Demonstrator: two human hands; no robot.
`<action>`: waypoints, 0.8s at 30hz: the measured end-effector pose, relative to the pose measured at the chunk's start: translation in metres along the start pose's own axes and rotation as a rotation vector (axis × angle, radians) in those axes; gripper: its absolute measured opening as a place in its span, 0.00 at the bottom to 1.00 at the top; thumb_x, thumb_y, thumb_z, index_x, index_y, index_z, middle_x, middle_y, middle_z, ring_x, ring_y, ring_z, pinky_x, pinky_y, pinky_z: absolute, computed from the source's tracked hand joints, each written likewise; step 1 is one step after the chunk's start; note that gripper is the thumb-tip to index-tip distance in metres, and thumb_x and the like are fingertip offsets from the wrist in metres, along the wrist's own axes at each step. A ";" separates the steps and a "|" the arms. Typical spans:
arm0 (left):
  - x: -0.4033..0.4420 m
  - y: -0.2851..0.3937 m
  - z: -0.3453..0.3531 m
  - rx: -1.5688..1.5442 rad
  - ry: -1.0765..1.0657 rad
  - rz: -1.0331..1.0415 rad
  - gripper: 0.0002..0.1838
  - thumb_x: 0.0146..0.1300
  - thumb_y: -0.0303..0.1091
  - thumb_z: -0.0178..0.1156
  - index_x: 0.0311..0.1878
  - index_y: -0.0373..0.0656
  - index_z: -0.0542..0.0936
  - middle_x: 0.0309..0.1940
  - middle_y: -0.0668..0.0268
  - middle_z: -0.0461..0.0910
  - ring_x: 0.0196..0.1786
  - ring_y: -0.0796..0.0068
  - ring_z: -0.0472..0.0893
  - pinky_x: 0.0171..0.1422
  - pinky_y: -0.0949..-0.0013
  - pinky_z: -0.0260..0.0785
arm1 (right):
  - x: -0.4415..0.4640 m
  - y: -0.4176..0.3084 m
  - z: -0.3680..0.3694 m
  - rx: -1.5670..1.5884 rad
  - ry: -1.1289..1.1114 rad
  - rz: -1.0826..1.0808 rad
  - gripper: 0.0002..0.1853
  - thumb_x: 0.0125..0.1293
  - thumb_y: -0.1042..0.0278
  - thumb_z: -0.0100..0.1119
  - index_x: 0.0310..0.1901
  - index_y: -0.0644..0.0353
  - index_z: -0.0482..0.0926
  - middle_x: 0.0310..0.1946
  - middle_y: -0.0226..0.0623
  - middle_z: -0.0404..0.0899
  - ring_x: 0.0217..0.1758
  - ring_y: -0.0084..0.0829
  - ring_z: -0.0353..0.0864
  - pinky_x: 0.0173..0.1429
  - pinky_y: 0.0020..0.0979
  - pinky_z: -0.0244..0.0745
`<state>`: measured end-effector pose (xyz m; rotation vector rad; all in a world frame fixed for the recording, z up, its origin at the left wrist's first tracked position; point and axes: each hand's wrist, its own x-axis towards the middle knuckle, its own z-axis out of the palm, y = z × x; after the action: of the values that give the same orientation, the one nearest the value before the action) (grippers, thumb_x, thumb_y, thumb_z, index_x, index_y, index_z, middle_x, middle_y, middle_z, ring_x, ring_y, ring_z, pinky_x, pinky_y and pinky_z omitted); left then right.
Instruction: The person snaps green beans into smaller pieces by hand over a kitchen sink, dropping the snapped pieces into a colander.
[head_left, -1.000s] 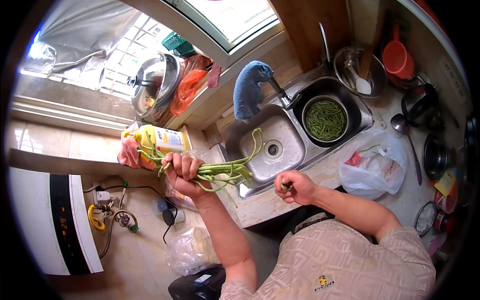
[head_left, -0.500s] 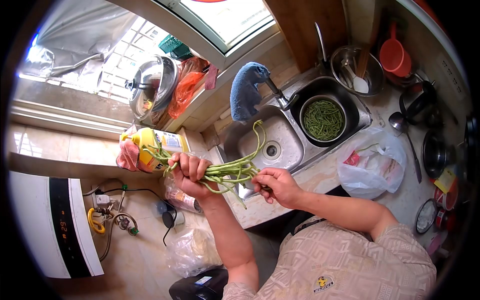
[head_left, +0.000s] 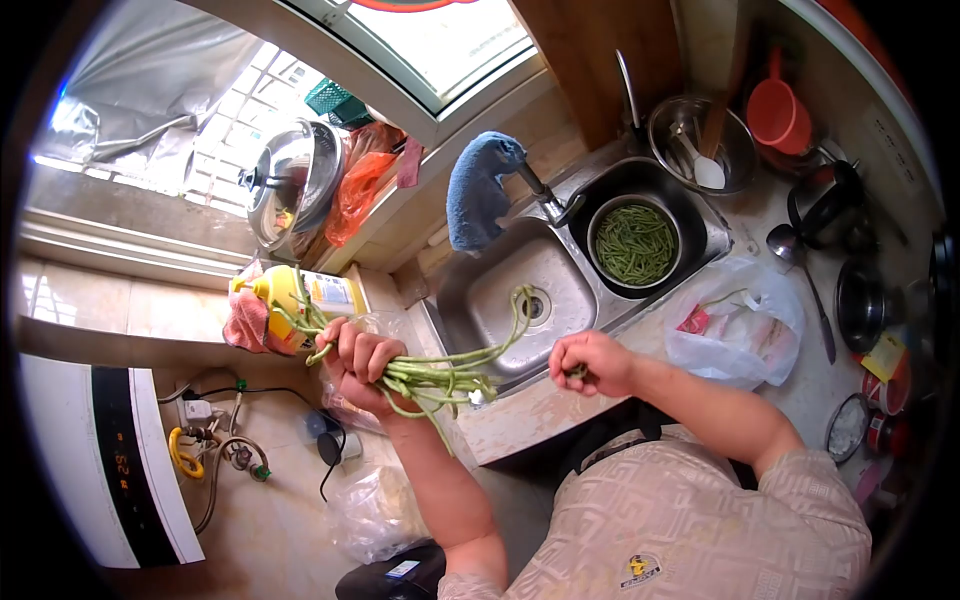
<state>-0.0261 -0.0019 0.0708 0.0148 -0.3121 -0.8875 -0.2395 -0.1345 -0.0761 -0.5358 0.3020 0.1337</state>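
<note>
Left grip (head_left: pixel 362 366) round long beans (head_left: pixel 435 378), right grip (head_left: pixel 598 364) round bean bits (head_left: pixel 577 371), bag (head_left: pixel 735 335) nearby, towel (head_left: pixel 480 192) over faucet (head_left: pixel 546 201)

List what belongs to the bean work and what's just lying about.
Likely the job's: long beans in left hand; green bits in right hand; bean pieces in metal bowl.
Likely lying about: blue cloth; red dipper; ladle; yellow bottle.
</note>
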 end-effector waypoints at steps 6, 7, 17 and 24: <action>-0.001 -0.015 0.012 -0.045 -0.074 -0.126 0.08 0.72 0.38 0.48 0.38 0.44 0.68 0.16 0.77 0.58 0.13 0.88 0.58 0.18 0.82 0.55 | -0.002 -0.053 -0.013 -0.006 -0.069 0.152 0.27 0.70 0.47 0.36 0.36 0.65 0.78 0.23 0.31 0.74 0.20 0.20 0.70 0.16 0.21 0.62; -0.001 -0.018 0.012 -0.041 -0.072 -0.149 0.08 0.71 0.37 0.49 0.38 0.44 0.68 0.16 0.77 0.58 0.13 0.89 0.57 0.18 0.82 0.54 | -0.005 -0.062 -0.012 -0.054 -0.103 0.200 0.31 0.71 0.43 0.33 0.36 0.64 0.78 0.23 0.31 0.74 0.20 0.20 0.69 0.17 0.20 0.59; 0.003 -0.034 0.014 0.053 -0.054 -0.277 0.08 0.72 0.37 0.48 0.39 0.44 0.67 0.16 0.77 0.57 0.13 0.89 0.56 0.19 0.83 0.54 | -0.036 -0.090 0.009 -0.736 -0.276 0.276 0.05 0.63 0.71 0.54 0.34 0.61 0.79 0.26 0.27 0.76 0.21 0.13 0.64 0.21 0.18 0.57; 0.004 -0.026 0.015 0.074 -0.054 -0.253 0.08 0.72 0.37 0.47 0.38 0.44 0.67 0.16 0.77 0.57 0.13 0.89 0.56 0.19 0.82 0.54 | -0.046 -0.082 0.006 -0.811 -0.231 0.191 0.06 0.59 0.69 0.53 0.32 0.60 0.78 0.23 0.26 0.73 0.22 0.14 0.63 0.22 0.20 0.55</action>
<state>-0.0478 -0.0195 0.0826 0.1005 -0.3988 -1.1285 -0.2652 -0.2034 -0.0172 -1.2834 0.0587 0.5109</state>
